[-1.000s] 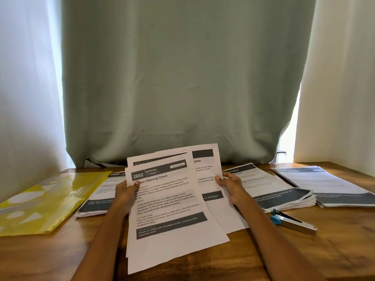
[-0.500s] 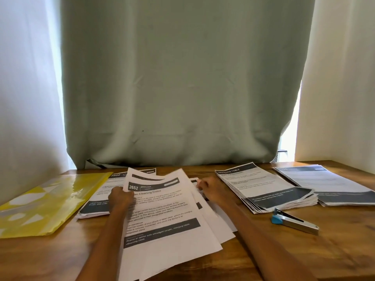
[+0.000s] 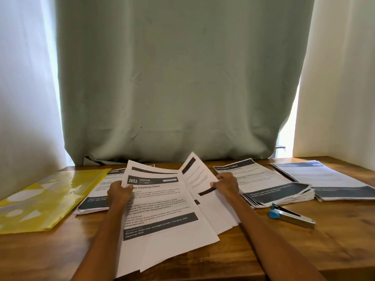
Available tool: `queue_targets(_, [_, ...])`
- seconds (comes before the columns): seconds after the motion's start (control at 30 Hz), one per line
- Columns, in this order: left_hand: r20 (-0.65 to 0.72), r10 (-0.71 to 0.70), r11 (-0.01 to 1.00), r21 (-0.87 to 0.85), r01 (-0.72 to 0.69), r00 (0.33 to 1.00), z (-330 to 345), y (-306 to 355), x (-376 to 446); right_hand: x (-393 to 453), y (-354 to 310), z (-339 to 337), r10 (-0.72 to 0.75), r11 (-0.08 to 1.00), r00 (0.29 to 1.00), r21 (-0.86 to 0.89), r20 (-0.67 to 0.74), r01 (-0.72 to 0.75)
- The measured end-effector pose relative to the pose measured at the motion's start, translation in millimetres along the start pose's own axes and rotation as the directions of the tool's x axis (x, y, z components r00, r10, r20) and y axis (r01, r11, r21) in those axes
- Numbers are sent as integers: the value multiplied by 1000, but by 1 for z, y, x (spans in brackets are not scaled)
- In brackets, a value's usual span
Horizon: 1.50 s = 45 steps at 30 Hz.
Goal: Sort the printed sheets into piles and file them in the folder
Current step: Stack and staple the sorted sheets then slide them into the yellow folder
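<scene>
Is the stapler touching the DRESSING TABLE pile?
Apart. The head view shows bare wood between the stapler and the near edge of the DRESSING TABLE pile.

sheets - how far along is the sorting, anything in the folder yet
Done: three piles lie sorted, one left and two right. In hand: both hands hold the unsorted sheets. Left: the yellow folder lies shut, with no filing visible.

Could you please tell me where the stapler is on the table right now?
In the head view, the stapler lies on the wooden table to the person's right, just in front of the "Dressing Table" pile.
</scene>
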<state>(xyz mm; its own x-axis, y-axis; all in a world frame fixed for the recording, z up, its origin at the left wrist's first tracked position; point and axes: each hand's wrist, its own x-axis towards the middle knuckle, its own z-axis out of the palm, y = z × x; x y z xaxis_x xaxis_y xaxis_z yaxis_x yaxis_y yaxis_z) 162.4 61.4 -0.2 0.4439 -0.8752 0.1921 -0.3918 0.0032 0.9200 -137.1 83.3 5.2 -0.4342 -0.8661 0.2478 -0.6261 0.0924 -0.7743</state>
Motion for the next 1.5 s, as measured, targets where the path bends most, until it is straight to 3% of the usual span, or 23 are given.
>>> queue_targets(0.1, [-15, -1, 999, -39, 1, 1000, 1, 0, 1, 3, 3, -13, 88, 970, 993, 236, -81, -67])
queue_targets(0.2, [-41, 28, 998, -52, -30, 999, 3, -1, 1, 6, 5, -17, 189, 899, 980, 413, -70, -144])
queue_targets(0.43, [-130, 164, 986, -12, -167, 978, 4, -1, 1, 6, 2, -18, 235, 847, 971, 500, -44, -183])
queue_targets(0.63, [-151, 172, 985, 4, -174, 973, 4, 1, 1, 6, 3, -17, 230, 834, 973, 522, -36, -178])
queue_targets(0.8, [-143, 175, 984, 6, -176, 974, 4, 0, 3, 1, -4, -16, 141, 873, 990, 472, 6, -127])
queue_targets(0.87, [-142, 173, 985, 20, -172, 975, 4, 1, 3, -5, -12, -11, 49, 895, 983, 430, 176, -122])
queue_targets(0.93, [-143, 160, 987, 41, -155, 977, 3, 1, 2, -14, -21, -6, -39, 910, 918, 394, 396, -131])
queue_targets(1.0, [-134, 140, 989, 69, -132, 981, 4, -1, 2, -20, -26, -1, -112, 972, 883, 236, 456, 1])
queue_targets(1.07, [-113, 110, 990, 95, -100, 987, 4, -4, 3, -15, -21, 3, -234, 958, 899, -69, 369, 278])
queue_targets(1.1, [-106, 93, 991, 107, -82, 990, 4, -6, 4, -12, -17, 5, -262, 914, 904, -214, 336, 344])
queue_targets(1.13, [-102, 80, 990, 122, -67, 992, 4, -6, 4, -11, -13, 6, -264, 869, 914, -335, 307, 363])
queue_targets(1.2, [-102, 65, 988, 147, -50, 993, 3, -7, 5, -9, -6, 6, -180, 862, 957, -431, 227, 265])
queue_targets(1.37, [-89, 71, 985, 165, -56, 993, 4, -5, 5, -6, -1, 5, -63, 913, 990, -394, 127, 109])
queue_targets(1.5, [-99, 63, 994, 100, -54, 993, 5, -5, 6, 2, 3, 1, -5, 991, 998, -135, 55, 13])
